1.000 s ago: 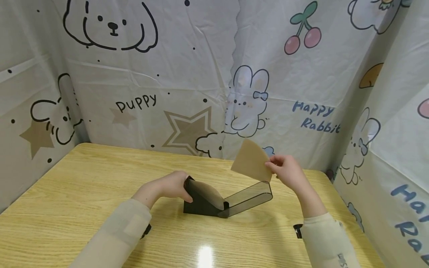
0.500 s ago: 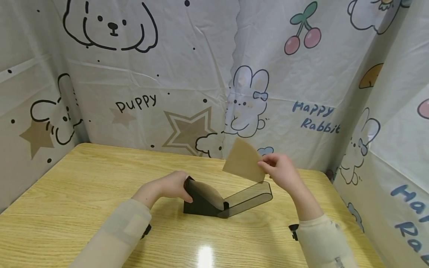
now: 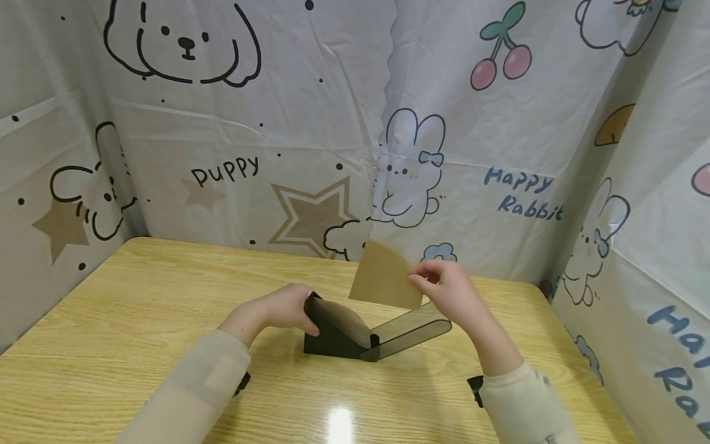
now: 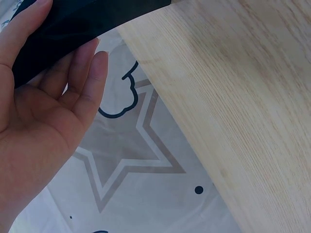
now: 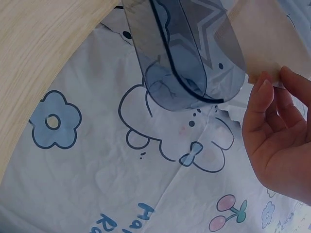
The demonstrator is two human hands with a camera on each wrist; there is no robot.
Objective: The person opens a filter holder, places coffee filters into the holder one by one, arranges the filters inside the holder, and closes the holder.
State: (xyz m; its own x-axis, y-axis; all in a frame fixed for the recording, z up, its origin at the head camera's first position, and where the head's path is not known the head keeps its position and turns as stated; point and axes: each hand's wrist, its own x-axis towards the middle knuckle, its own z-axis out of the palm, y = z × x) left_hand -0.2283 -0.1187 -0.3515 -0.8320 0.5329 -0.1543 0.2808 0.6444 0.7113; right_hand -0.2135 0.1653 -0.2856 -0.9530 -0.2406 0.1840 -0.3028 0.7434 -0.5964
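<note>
A black coffee filter holder (image 3: 334, 336) stands on the table in the head view, its smoky see-through lid (image 3: 413, 330) swung out to the right. Brown filter papers (image 3: 342, 317) show inside the holder. My left hand (image 3: 285, 305) grips the holder's back left side, thumb in front; the left wrist view has its fingers (image 4: 87, 92) under the dark edge. A single tan coffee filter paper (image 3: 385, 277) is pinched by its right edge between the thumb and fingers of my right hand (image 3: 449, 288), above the lid. The right wrist view shows this paper (image 5: 265, 36) partly behind the lid.
The light wooden table (image 3: 183, 277) extends around the holder. A white printed cloth (image 3: 310, 111) hangs behind the table and along both sides. Black straps show at both sleeves.
My right hand has carried the filter paper leftward and slightly down, nearer the holder. My left hand, the holder and its lid have stayed where they were.
</note>
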